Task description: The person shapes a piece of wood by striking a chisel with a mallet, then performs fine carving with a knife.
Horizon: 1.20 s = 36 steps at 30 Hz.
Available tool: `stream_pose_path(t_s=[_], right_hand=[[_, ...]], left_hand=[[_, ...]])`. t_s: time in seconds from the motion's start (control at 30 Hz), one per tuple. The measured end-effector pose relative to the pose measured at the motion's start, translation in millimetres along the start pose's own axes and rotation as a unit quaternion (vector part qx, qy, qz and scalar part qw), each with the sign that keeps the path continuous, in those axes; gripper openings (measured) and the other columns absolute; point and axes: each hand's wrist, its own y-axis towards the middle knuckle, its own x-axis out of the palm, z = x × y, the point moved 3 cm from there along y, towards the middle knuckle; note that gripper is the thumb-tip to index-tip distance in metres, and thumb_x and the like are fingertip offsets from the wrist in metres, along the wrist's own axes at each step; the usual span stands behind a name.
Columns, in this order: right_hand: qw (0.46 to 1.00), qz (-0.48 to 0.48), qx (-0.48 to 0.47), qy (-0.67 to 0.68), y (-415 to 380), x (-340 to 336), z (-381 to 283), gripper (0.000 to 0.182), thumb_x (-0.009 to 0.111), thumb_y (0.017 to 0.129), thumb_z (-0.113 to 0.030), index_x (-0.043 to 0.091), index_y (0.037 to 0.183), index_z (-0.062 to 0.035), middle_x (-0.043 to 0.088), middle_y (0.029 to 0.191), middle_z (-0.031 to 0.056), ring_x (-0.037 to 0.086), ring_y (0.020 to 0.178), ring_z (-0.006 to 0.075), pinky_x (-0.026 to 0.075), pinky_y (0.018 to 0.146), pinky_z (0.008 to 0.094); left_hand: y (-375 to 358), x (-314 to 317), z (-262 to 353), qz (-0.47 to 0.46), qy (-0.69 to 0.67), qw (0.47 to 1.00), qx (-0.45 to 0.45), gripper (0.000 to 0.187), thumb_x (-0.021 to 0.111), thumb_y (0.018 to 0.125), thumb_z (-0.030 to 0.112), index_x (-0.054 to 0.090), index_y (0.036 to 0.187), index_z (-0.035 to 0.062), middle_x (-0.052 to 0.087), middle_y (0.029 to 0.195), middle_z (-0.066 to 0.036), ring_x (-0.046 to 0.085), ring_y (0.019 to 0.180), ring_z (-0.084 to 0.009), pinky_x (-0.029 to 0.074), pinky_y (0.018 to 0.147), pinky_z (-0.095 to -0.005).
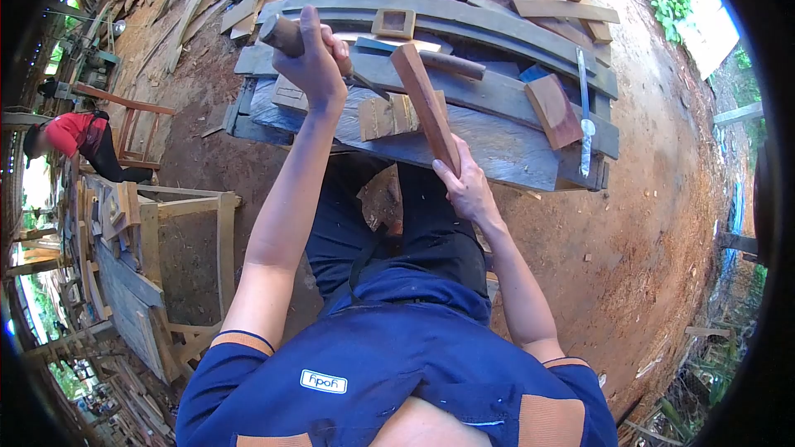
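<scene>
The left hand (317, 56) is at about 11 o'clock from the middle of the view. Its fingers are closed around the round wooden handle of a chisel (286, 36); the thin blade points to 4 o'clock and its tip is at a small pale block (393, 115). The block lies on a grey plank (497, 145), near the plank's front edge.

The right hand (465, 186) is just right of the centre, at about 1 o'clock. Its fingers are closed around the lower end of a reddish wood bar (426, 106). The bar stands tilted, with its upper end toward 11 o'clock, and it passes just beside the right side of the block.

Further on the plank, at 2 o'clock, a reddish offcut (551, 109) lies, and just beside it a saw (585, 112) with a pale handle. Behind, at 12 o'clock, is a pile of curved boards (431, 8). At 9 o'clock, well apart, another person in a red shirt (70, 132) bends over.
</scene>
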Motion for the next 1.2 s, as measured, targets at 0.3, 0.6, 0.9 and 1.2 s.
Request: stream_pose_path(t_s=[0.3,0.6,0.9,1.2], right_hand=[[1.0,-0.001,0.008,0.009,-1,0,-5,0.056,0.055,0.092,-0.031,0.034,0.141,-0.017,0.06,0.115,0.0293,0.057,0.112,0.0446,0.044,0.094,0.0471],[0.998,-0.026,-0.024,0.053,4,-23,-41,0.054,0.054,0.093,-0.033,0.037,0.14,-0.0109,0.061,0.088,0.0141,0.058,0.062,0.0188,0.049,0.057,0.0355],[0.915,0.105,-0.376,-0.101,-42,-75,-218,0.051,0.058,0.092,-0.025,0.039,0.137,-0.0084,0.066,0.099,0.0202,0.067,0.083,0.0333,0.051,0.075,0.0409],[0.913,0.139,-0.382,-0.033,-63,-66,-219,0.054,0.059,0.089,-0.025,0.042,0.136,-0.0056,0.065,0.108,0.0237,0.063,0.1,0.0413,0.048,0.085,0.0448]], left_hand=[[-4,5,-2,-0.011,0.023,1.0,0.015,0.026,0.068,0.089,0.019,0.048,0.077,0.008,0.05,0.057,-0.001,0.046,0.041,-0.0087,0.039,0.04,-0.025],[-15,23,-19,-0.016,0.224,0.959,0.172,0.019,0.067,0.087,0.009,0.048,0.084,0.0055,0.056,0.062,-0.003,0.054,0.045,-0.0085,0.042,0.039,-0.0212],[-42,37,-3,-0.047,0.265,0.951,0.151,0.023,0.072,0.081,0.015,0.058,0.093,0.0001,0.066,0.077,-0.011,0.066,0.07,-0.0182,0.051,0.066,-0.0325],[-34,16,-12,-0.008,0.25,0.962,0.107,0.021,0.071,0.081,0.011,0.059,0.093,-0.0021,0.064,0.079,-0.012,0.063,0.07,-0.0185,0.05,0.067,-0.0317]])
